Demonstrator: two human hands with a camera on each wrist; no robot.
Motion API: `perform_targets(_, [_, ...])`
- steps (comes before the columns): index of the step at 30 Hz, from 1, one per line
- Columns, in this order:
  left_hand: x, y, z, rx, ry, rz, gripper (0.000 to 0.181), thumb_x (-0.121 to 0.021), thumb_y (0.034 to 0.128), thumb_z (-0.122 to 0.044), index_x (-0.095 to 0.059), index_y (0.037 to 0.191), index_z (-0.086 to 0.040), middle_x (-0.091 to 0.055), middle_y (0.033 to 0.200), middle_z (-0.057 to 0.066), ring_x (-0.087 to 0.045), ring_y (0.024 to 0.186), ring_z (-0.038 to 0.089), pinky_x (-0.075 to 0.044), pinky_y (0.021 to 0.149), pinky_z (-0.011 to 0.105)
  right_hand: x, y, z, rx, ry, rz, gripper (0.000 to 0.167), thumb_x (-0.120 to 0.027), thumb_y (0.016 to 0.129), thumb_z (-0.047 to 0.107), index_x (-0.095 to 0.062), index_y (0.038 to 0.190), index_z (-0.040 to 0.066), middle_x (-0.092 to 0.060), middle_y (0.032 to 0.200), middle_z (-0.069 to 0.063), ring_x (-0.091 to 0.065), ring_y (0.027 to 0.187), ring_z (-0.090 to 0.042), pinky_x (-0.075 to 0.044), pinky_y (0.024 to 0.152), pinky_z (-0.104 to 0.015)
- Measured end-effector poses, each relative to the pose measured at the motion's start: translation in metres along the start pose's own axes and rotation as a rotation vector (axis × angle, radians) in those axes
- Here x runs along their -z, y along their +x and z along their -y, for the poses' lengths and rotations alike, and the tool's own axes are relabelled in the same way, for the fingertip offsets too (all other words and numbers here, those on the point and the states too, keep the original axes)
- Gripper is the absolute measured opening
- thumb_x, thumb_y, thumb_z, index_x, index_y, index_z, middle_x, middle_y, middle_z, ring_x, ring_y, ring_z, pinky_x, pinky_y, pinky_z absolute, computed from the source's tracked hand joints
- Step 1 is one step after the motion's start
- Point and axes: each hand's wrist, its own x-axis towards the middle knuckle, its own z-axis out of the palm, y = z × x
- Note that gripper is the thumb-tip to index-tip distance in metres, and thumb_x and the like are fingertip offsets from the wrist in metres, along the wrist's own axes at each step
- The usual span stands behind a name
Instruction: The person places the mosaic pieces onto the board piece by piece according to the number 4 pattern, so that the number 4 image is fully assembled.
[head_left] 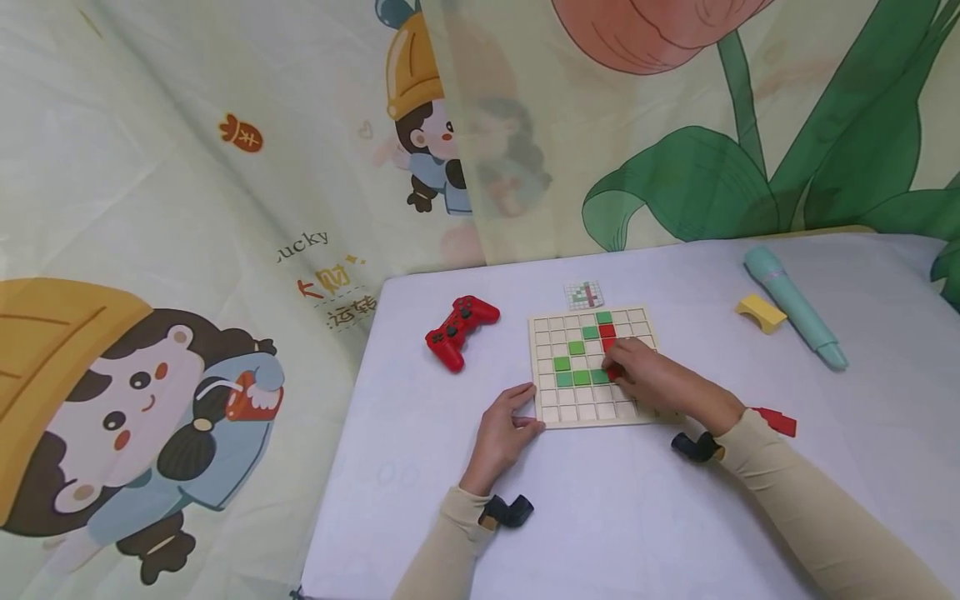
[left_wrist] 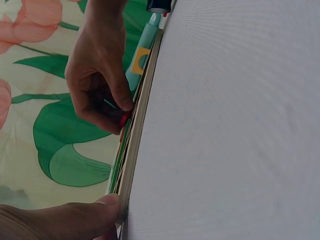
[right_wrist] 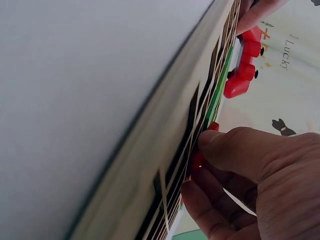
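A wooden grid board [head_left: 558,412] lies on the table, with several green tiles [head_left: 582,378] and red tiles [head_left: 607,331] in its squares. My left hand [head_left: 504,429] holds the board's near left corner; its thumb [left_wrist: 107,207] rests at the edge in the left wrist view. Over the board's right half, my right hand [head_left: 651,375] pinches a red tile [right_wrist: 196,159] between thumb and fingers, close against the grid. From the head, the hand hides part of that tile and the squares beneath. Behind the board is a small pattern card [head_left: 584,295] with a coloured grid.
Left of the board lies a red game controller [head_left: 459,333]. More red pieces [head_left: 778,422] sit by the right wrist, partly covered by the sleeve. A yellow arch block [head_left: 761,313] and a teal toy microphone [head_left: 795,308] lie at the far right. Printed curtains hang behind the table.
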Motion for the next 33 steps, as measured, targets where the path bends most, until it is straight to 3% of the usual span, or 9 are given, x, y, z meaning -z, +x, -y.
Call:
perform_targets(5, [0.001, -0.001, -0.003, 0.007, -0.002, 0.001, 0.063, -0.083, 0.0879, 0.001, -0.064, 0.148, -0.009, -0.059, 0.157, 0.003, -0.074, 0.092, 0.007, -0.062, 0.079, 0.019, 0.001, -0.002, -0.002, -0.029, 0.004, 0.013, 0.029, -0.077, 0.096, 0.004, -0.07, 0.124, 0.009, -0.065, 0.125, -0.008, -0.06, 0.117, -0.023, -0.06, 0.105, -0.046])
perform_targets(15, [0.0, 0.0, -0.006, 0.009, 0.021, 0.002, 0.065, -0.083, 0.0876, 0.002, -0.064, 0.148, -0.01, -0.058, 0.158, 0.004, -0.074, 0.092, 0.007, -0.062, 0.08, 0.019, 0.008, -0.005, -0.003, -0.004, 0.002, 0.031, 0.02, -0.077, 0.096, 0.004, -0.072, 0.114, 0.011, -0.067, 0.112, -0.003, -0.059, 0.103, -0.018, -0.062, 0.095, -0.041])
perform_targets(19, [0.0, -0.002, -0.005, 0.007, 0.014, -0.002, 0.064, -0.083, 0.0877, 0.001, -0.064, 0.148, -0.008, -0.059, 0.157, 0.004, -0.075, 0.093, 0.008, -0.063, 0.08, 0.02, 0.012, -0.011, -0.005, 0.018, 0.006, 0.011, 0.02, -0.074, 0.099, 0.006, -0.073, 0.118, 0.01, -0.069, 0.114, -0.002, -0.061, 0.105, -0.018, -0.062, 0.096, -0.042])
perform_targets(24, [-0.001, -0.002, -0.002, 0.004, 0.005, 0.004, 0.063, -0.083, 0.0878, 0.001, -0.064, 0.148, -0.007, -0.058, 0.158, 0.004, -0.077, 0.096, 0.012, -0.064, 0.082, 0.024, 0.035, -0.049, -0.019, -0.034, 0.0, -0.129, 0.027, -0.071, 0.1, 0.002, -0.07, 0.126, 0.006, -0.07, 0.122, -0.011, -0.066, 0.116, -0.029, -0.061, 0.101, -0.052])
perform_targets(27, [-0.001, -0.001, -0.002, -0.002, 0.009, 0.01, 0.064, -0.083, 0.0877, 0.001, -0.063, 0.148, -0.005, -0.058, 0.158, 0.005, -0.077, 0.096, 0.014, -0.064, 0.082, 0.024, 0.05, -0.083, -0.036, -0.143, 0.0, -0.188, 0.029, -0.069, 0.1, -0.001, -0.067, 0.129, 0.003, -0.069, 0.124, -0.018, -0.066, 0.115, -0.035, -0.061, 0.097, -0.056])
perform_targets(30, [0.0, -0.001, -0.002, -0.008, 0.016, 0.016, 0.064, -0.083, 0.0878, 0.0, -0.063, 0.148, -0.005, -0.058, 0.158, 0.006, -0.077, 0.096, 0.015, -0.064, 0.083, 0.024, 0.056, -0.115, -0.055, -0.285, 0.037, -0.161, 0.033, -0.068, 0.101, 0.003, -0.063, 0.134, 0.001, -0.067, 0.126, -0.023, -0.064, 0.113, -0.039, -0.063, 0.091, -0.056])
perform_targets(33, [0.001, 0.0, -0.001, -0.017, 0.018, 0.022, 0.063, -0.083, 0.0883, 0.0, -0.062, 0.148, -0.004, -0.057, 0.158, 0.006, -0.076, 0.097, 0.015, -0.064, 0.082, 0.025, 0.055, -0.141, -0.067, -0.384, 0.065, -0.079, 0.039, -0.07, 0.101, 0.011, -0.061, 0.138, 0.0, -0.063, 0.128, -0.026, -0.061, 0.112, -0.041, -0.064, 0.089, -0.056])
